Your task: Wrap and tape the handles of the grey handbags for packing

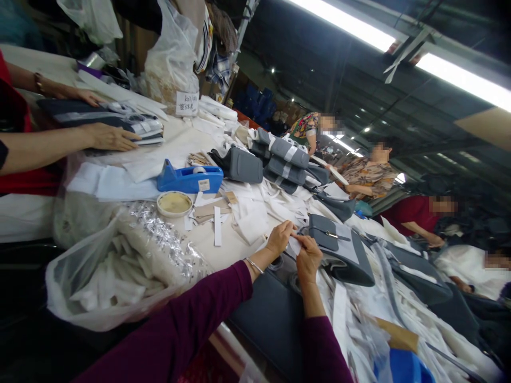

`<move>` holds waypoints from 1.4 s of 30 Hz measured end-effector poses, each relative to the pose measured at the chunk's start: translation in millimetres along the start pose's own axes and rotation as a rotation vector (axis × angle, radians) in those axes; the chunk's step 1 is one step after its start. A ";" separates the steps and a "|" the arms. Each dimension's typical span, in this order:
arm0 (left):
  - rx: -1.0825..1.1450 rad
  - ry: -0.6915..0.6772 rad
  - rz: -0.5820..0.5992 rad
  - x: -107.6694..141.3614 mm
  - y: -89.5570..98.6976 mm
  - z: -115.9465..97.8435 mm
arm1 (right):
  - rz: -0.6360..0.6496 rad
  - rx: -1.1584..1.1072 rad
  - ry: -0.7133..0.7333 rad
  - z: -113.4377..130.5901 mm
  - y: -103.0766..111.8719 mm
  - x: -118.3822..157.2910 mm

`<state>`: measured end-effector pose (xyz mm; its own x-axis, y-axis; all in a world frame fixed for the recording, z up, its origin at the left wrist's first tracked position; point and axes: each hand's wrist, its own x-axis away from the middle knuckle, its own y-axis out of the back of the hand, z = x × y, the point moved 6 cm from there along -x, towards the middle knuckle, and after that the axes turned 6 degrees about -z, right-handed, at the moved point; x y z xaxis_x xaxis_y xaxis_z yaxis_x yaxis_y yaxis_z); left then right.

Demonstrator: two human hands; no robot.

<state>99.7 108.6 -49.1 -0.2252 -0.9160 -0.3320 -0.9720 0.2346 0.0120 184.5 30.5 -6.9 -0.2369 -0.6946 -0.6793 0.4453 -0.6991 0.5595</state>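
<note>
slip (294, 247), small and white, sits between the left hand (279, 242) and right hand (309, 259), fingers of both pinched together on it; which way its long axis runs i cannot tell. clasped grey bag (329, 240) lies beside the right hand, the nearer one, on the table (229, 255).

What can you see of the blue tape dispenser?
The blue tape dispenser has a glossy, plastic-looking body, a raised left end, a pale roll set in its top and a white label on its near side. It stands upright on the cluttered table, just beyond a round tub and left of a grey bag. No hand touches it.
</note>
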 end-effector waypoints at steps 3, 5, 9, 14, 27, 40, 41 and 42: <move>-0.019 -0.001 0.050 0.0 -3.2 0.6 | 0.016 -0.010 0.054 12.0 4.5 2.0; -0.044 0.001 0.097 -0.3 -6.2 1.1 | 0.003 -0.022 0.100 23.2 9.1 5.4; -0.140 0.004 0.208 0.7 -12.7 1.4 | -0.011 -0.038 0.247 51.6 20.8 24.8; -0.359 -0.028 0.344 9.0 -24.8 0.4 | 0.123 -0.016 0.333 71.0 32.6 67.8; -0.668 -0.138 0.475 25.5 -41.5 -0.1 | 0.357 0.076 0.452 94.9 41.9 133.4; -0.294 -0.164 0.697 21.3 -36.1 -13.8 | 0.240 0.020 0.223 83.3 55.5 147.8; -0.267 -0.172 0.747 23.2 -33.1 -17.0 | 0.210 -0.028 0.169 79.8 58.1 146.5; -0.250 -0.177 0.794 25.2 -29.8 -19.1 | 0.187 -0.080 0.120 76.4 60.4 145.3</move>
<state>121.8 72.3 -39.8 -0.8532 -0.4406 -0.2791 -0.5207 0.6887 0.5046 110.9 -125.6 -35.6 -0.0413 -0.7821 -0.6218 0.5403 -0.5409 0.6445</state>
